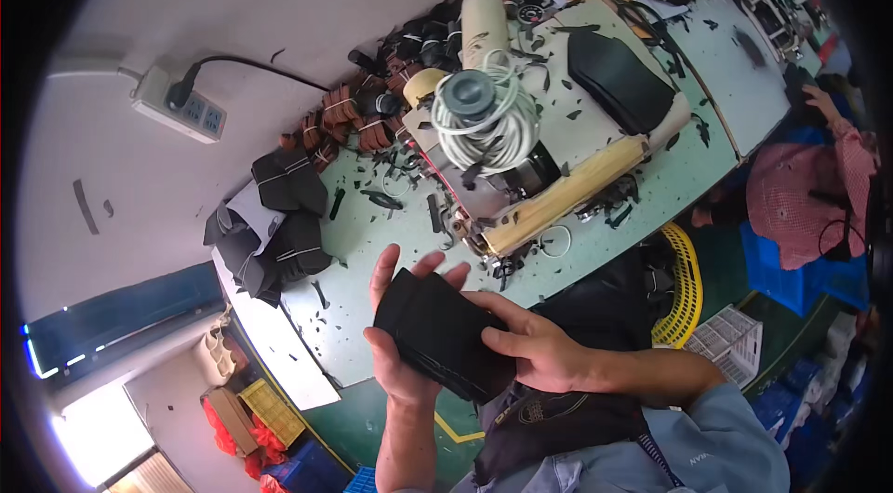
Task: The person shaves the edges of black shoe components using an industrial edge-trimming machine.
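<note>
Between my two hands, above the near edge of the table, is a stack of black leather-like pieces [437, 330], tilted, with a stitched or cut edge toward me. My left hand [402, 372] cradles its left side, thumb in front and fingertips showing beyond the far edge. From the right, my right hand [539, 344] grips it with the thumb on top and the fingers along the upper edge. How many pieces the stack has, I cannot tell.
Ahead stands a machine with a pale top [595, 74], carrying coiled white cable [493, 135] and a black panel [623, 79]. Tied black bundles [288, 181] lie at left, brown bundles [339, 107] by the wall. Scraps litter the table [372, 233]. A yellow basket [686, 293] and another person [805, 191] are right.
</note>
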`<state>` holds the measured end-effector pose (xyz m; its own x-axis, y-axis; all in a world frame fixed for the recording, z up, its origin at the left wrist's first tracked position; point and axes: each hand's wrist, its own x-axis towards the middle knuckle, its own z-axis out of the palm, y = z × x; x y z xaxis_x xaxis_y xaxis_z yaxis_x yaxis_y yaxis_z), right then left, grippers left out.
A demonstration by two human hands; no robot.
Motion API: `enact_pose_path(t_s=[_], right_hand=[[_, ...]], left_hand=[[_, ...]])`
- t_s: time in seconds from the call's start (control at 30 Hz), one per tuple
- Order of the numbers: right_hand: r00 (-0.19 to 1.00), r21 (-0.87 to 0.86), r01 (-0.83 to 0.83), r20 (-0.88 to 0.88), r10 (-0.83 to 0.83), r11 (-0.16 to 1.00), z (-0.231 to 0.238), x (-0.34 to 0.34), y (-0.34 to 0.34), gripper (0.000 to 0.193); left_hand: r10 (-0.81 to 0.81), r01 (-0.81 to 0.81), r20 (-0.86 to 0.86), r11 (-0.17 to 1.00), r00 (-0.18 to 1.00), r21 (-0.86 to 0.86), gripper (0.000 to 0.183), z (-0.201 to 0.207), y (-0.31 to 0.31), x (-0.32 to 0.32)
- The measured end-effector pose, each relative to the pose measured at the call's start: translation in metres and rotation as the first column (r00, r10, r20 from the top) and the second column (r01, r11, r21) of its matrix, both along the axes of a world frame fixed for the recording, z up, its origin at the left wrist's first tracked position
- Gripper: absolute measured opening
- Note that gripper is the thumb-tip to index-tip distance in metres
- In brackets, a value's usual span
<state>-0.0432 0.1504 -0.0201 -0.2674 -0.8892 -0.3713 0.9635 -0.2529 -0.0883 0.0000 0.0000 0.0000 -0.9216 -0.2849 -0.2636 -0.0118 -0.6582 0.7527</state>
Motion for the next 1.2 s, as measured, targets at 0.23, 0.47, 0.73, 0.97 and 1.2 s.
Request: enact_pose_path(t_s=[0.23,0.47,0.73,0.97,1.2], right_hand=[[0.976,0.117,0.116,-0.199,-0.091,0.986,-0.003,-0.007,0.001,0.052],[0.974,0.141,0.068,-0.222,-0.035,0.988,-0.007,-0.014,0.006,0.057],[0.886,0.308,0.208,-0.461,-0.046,0.928,-0.029,-0.021,0.022,0.048],[0.908,0.401,0.237,-0.416,-0.055,0.885,-0.033,-0.026,0.026,0.044],[0.916,0.386,0.309,-0.365,-0.164,0.869,-0.048,-0.028,0.025,0.034]], left_hand=[[-0.061,0.073,0.059,0.970,0.996,-0.234,0.080,-0.008,0.013,-0.008],[-0.036,0.035,0.011,0.997,0.999,0.076,0.056,0.000,0.019,-0.028],[-0.261,0.265,0.244,0.964,0.934,0.016,0.042,-0.012,-0.020,-0.052],[-0.206,0.663,0.671,0.512,0.713,-0.547,0.030,-0.018,-0.031,-0.096],[-0.066,0.730,0.745,0.277,0.663,-0.625,0.026,-0.027,-0.025,-0.108]])
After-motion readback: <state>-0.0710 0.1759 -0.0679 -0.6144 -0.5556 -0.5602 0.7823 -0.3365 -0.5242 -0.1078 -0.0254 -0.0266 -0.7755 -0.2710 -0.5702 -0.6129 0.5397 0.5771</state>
